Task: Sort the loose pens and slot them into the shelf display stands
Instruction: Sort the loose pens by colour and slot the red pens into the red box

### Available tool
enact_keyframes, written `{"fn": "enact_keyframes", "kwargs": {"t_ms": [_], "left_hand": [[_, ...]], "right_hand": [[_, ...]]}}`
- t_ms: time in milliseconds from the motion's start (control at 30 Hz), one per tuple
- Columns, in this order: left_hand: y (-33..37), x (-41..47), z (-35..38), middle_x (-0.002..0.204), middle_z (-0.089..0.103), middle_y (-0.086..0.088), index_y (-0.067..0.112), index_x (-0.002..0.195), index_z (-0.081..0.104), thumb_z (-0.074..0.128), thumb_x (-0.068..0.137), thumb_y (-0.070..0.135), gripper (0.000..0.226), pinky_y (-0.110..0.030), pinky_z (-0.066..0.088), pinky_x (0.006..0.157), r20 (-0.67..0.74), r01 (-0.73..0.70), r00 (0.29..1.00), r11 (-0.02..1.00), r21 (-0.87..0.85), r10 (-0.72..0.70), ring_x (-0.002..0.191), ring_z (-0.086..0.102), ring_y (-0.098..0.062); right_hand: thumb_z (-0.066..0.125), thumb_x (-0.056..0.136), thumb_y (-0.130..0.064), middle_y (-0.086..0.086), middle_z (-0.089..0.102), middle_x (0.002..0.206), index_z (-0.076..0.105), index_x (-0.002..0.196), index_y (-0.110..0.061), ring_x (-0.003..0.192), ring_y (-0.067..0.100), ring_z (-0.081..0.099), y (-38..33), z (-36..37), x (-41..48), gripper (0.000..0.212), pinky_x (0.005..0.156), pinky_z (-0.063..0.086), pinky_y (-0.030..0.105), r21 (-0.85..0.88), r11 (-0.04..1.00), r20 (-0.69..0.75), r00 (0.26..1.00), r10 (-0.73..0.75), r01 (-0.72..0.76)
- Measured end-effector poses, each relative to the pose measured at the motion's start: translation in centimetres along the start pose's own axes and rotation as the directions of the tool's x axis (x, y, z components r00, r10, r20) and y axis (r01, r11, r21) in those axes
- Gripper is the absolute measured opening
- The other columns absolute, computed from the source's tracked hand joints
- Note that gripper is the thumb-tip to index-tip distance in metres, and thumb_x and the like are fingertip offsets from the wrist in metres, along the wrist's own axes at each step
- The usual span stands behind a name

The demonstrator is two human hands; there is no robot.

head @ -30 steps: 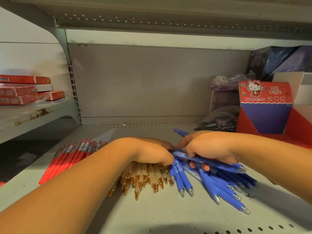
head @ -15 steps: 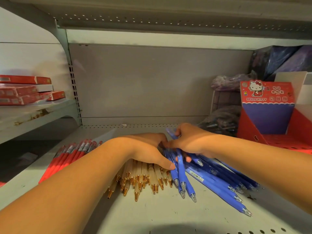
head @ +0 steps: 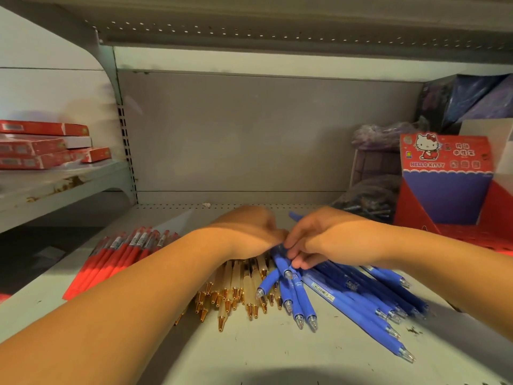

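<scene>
Sorting looks nearly done; slotting not begun.
On the shelf, the display stand at right shows no pens; blue pens lower right, red pens left and cream pens centre lie grouped. The right hand pinches blue pens; the left hand hides its grip.

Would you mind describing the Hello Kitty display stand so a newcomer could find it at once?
Look along the grey metal shelf to its far right end, past the pile of blue pens. There stands the display stand, a red cardboard box with a blue inner back. Unlike the dark plastic bags beside it, its header bears a white cartoon cat and the words HELLO KITTY.
</scene>
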State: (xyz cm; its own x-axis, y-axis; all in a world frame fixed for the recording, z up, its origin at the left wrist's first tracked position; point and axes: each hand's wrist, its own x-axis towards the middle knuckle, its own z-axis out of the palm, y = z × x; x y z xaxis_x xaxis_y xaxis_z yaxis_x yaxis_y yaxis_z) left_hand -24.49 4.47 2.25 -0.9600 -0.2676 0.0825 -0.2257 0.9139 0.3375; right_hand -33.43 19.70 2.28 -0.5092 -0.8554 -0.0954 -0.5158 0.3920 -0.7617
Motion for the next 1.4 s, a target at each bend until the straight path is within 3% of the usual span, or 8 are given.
{"fn": "enact_keyframes", "kwargs": {"t_ms": [133,233,400,500,733,967,1233,1400], "left_hand": [[0.0,0.1,0.5,0.088,0.063,0.011,0.030,0.097,0.067,0.065,0.084,0.043,0.019,-0.027,0.051,0.070,0.050,0.030,0.998,0.998,0.058,-0.032,0.084,0.059,-0.010],[0.1,0.4,0.8,0.088,0.064,0.010,0.027,0.095,0.069,0.069,0.085,0.036,0.013,-0.021,0.046,0.063,0.042,0.029,0.999,0.999,0.040,-0.031,0.081,0.057,-0.006],[0.8,0.5,0.7,0.085,0.066,0.008,0.024,0.089,0.070,0.074,0.081,0.042,0.020,-0.022,0.052,0.061,0.000,0.065,0.998,0.998,0.025,-0.065,0.074,0.062,-0.008],[1.1,0.4,0.9,0.080,0.071,0.004,0.022,0.085,0.069,0.074,0.080,0.048,0.027,-0.022,0.052,0.055,0.004,0.079,0.997,0.997,-0.011,-0.079,0.061,0.064,-0.009],[2.0,0.2,1.3,0.079,0.073,0.004,0.024,0.085,0.067,0.076,0.076,0.053,0.032,-0.024,0.054,0.059,0.053,0.082,0.995,0.996,-0.019,-0.081,0.057,0.066,-0.010],[2.5,0.2,2.2,0.088,0.069,-0.002,0.017,0.095,0.069,0.066,0.083,0.053,0.038,-0.026,0.047,0.059,0.061,0.098,0.993,0.995,0.020,-0.099,0.072,0.061,-0.016],[2.2,0.8,2.2,0.094,0.068,-0.006,0.015,0.096,0.066,0.065,0.088,0.038,0.024,-0.030,0.052,0.067,-0.049,0.171,0.985,0.981,0.090,-0.167,0.082,0.064,-0.020],[2.0,0.9,2.2,0.083,0.068,-0.005,0.014,0.087,0.068,0.062,0.090,0.034,0.021,-0.029,0.051,0.065,-0.045,0.188,0.982,0.979,0.081,-0.185,0.075,0.063,-0.019]], "right_hand": [[0.044,0.092,0.008,0.010,0.075,0.091,0.061,0.102,-0.009,0.084,0.027,0.074,1.1,-1.1,-1.3,0.025,0.070,0.060,0.030,-0.001,0.996,0.009,0.996,-0.094,0.094],[0.068,0.087,-0.022,0.002,0.074,0.082,0.063,0.092,-0.022,0.067,0.017,0.068,1.3,-1.3,-2.1,0.007,0.061,0.057,0.030,-0.358,0.927,-0.036,0.991,-0.131,0.109],[0.074,0.073,-0.057,-0.011,0.064,0.085,0.057,0.092,-0.032,0.071,0.002,0.056,1.3,-0.4,-3.0,0.036,0.056,0.040,0.016,-0.709,0.703,0.008,0.997,-0.071,0.056],[0.070,0.075,-0.057,-0.009,0.060,0.091,0.053,0.096,-0.030,0.080,0.010,0.055,1.4,-0.4,-2.9,0.039,0.065,0.045,0.029,-0.798,0.602,-0.047,0.998,-0.049,-0.008],[0.067,0.080,-0.054,0.000,0.064,0.092,0.054,0.104,-0.023,0.082,0.018,0.061,1.7,-0.6,-2.1,0.041,0.067,0.050,0.034,-0.766,0.635,-0.097,0.995,0.033,-0.096],[0.054,0.088,-0.039,-0.006,0.047,0.075,0.030,0.071,-0.029,0.063,0.011,0.045,1.2,1.6,-2.2,0.032,0.055,0.040,0.031,-0.860,0.502,-0.131,0.990,-0.050,-0.088],[0.055,0.095,-0.022,0.005,0.063,0.075,0.053,0.088,-0.010,0.062,0.022,0.058,0.6,1.0,-0.5,0.013,0.063,0.053,0.033,-0.721,0.679,-0.082,0.989,0.120,-0.142],[0.058,0.094,-0.016,0.008,0.071,0.077,0.060,0.082,-0.007,0.047,0.007,0.064,0.6,1.0,0.9,0.015,0.051,0.054,0.022,-0.397,0.905,-0.086,0.988,0.129,-0.153]]}}
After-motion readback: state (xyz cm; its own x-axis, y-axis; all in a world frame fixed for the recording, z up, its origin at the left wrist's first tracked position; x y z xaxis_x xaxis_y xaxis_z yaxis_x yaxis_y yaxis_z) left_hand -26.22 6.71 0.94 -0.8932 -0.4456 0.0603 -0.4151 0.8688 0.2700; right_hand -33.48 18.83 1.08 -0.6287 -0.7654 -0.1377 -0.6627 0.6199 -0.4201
